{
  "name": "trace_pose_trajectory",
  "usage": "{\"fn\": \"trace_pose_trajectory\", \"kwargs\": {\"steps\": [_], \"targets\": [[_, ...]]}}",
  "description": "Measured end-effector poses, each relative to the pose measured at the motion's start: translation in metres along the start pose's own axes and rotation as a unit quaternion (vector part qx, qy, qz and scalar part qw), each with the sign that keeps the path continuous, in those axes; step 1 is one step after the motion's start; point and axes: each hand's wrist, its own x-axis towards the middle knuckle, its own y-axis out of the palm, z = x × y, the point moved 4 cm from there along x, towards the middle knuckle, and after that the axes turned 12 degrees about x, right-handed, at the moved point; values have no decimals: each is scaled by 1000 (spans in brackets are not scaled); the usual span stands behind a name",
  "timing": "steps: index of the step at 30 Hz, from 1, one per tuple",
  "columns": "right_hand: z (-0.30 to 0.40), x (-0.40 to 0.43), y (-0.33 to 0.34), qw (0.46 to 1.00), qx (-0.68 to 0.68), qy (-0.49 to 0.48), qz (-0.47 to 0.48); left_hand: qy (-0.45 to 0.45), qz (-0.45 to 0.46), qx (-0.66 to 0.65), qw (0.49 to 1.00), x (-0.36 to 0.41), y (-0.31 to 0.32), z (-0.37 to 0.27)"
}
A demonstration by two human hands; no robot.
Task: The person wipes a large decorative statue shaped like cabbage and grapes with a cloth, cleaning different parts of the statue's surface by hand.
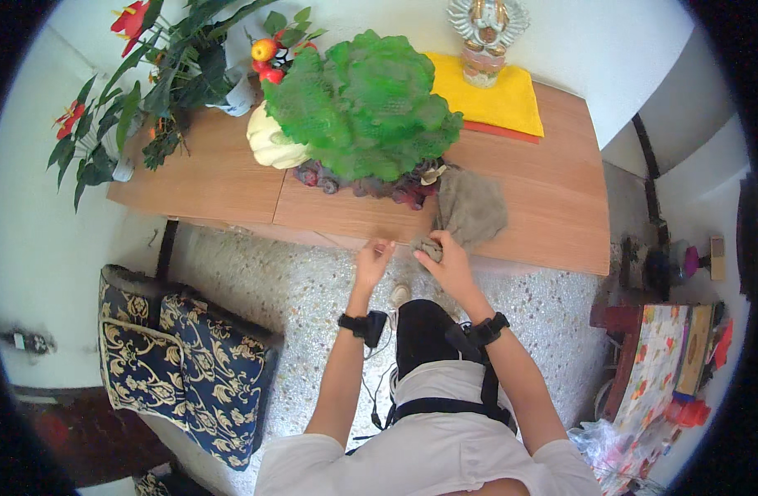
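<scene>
A grey-brown cloth (pixel 472 208) lies partly on the wooden table, its bunched corner at the front edge. My right hand (pixel 446 260) pinches that corner between thumb and fingers. To its left, my left hand (pixel 374 260) is held just off the table's edge with thumb and fingertips close together; whether anything thin is between them cannot be told. Behind the hands stands a large green artificial cabbage (pixel 369 102), with dark red artificial grapes (pixel 360 186) beneath its front and a pale pumpkin-like piece (pixel 273 139) at its left.
The wooden table (pixel 546 217) also bears a white-and-gold statue (pixel 484 43) on a yellow cloth (pixel 509 102). Potted artificial red flowers (pixel 131 25) stand at the left. A patterned cushioned chair (pixel 187 372) is at lower left, and a cloth-covered table (pixel 648 372) at right.
</scene>
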Motion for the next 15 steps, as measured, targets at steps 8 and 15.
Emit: {"fn": "trace_pose_trajectory", "kwargs": {"steps": [8,15], "targets": [[-2,-1,15,999,-2,-11,33,26,97,-281,954,-43,8,-43],[-9,-3,8,998,9,37,54,81,113,-264,955,-50,9,-56]]}}
